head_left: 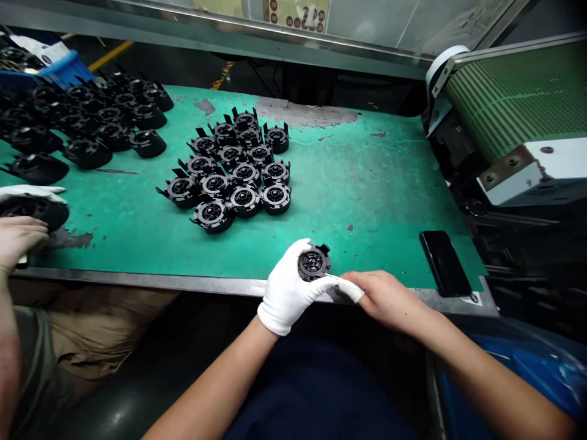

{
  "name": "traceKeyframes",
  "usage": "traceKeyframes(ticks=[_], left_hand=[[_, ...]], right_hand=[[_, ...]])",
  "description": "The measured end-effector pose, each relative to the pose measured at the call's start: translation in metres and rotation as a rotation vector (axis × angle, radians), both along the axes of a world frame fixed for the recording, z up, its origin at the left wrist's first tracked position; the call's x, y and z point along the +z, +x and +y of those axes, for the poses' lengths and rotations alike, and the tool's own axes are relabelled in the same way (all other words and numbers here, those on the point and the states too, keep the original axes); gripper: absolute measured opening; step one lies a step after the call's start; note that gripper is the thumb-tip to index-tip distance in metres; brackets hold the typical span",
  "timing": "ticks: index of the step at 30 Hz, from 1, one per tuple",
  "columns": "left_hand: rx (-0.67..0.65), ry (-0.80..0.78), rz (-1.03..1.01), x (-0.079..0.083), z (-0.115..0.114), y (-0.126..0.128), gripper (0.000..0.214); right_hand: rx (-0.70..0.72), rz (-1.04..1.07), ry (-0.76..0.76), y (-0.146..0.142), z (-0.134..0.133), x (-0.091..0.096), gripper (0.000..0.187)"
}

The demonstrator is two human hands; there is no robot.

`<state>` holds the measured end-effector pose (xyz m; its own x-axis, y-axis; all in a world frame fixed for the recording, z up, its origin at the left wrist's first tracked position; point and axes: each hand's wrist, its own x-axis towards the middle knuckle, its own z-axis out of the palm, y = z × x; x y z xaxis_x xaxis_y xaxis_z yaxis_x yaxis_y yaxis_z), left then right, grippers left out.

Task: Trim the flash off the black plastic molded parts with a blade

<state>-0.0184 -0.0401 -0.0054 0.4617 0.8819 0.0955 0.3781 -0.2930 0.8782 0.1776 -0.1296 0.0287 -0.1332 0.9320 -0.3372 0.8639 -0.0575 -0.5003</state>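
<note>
My left hand (287, 286), in a white glove, grips a round black plastic part (314, 261) at the table's front edge. The part's ribbed, ring-shaped face is turned up, and a small tab sticks out at its top. My right hand (373, 292) is mostly bare, with white covering on a fingertip or two. Its fingers are pinched together by the part's lower right rim, close to my left thumb. Whatever they hold there is too small or hidden to make out. Beyond my hands, several similar black parts (245, 174) stand grouped on the green tabletop (367, 183).
At the left, a co-worker's hands (22, 238) hold a black part near more black housings (110, 116) and a blue bin (68, 68). A phone (444, 263) lies at the right front edge. A green conveyor belt (518, 91) juts in at the upper right.
</note>
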Motion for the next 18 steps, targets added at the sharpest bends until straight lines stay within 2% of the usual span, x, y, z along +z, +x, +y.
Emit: traceKeyframes(ticks=[3,7,13,18], left_hand=[[-0.023,0.004,0.017,-0.001,0.001,-0.001,0.077],[-0.05,0.019,0.063,-0.002,0.004,-0.003,0.079],[-0.079,0.053,0.055,-0.003,0.007,-0.003,0.077],[-0.097,0.058,0.061,-0.002,0.007,-0.003,0.076]], right_hand=[[0.0,-0.013,0.023,0.002,0.001,-0.002,0.041],[0.07,0.018,0.013,0.002,0.004,-0.003,0.042],[0.015,-0.053,0.048,0.002,0.003,-0.007,0.044],[0.117,-0.063,-0.02,0.003,0.011,0.004,0.035]])
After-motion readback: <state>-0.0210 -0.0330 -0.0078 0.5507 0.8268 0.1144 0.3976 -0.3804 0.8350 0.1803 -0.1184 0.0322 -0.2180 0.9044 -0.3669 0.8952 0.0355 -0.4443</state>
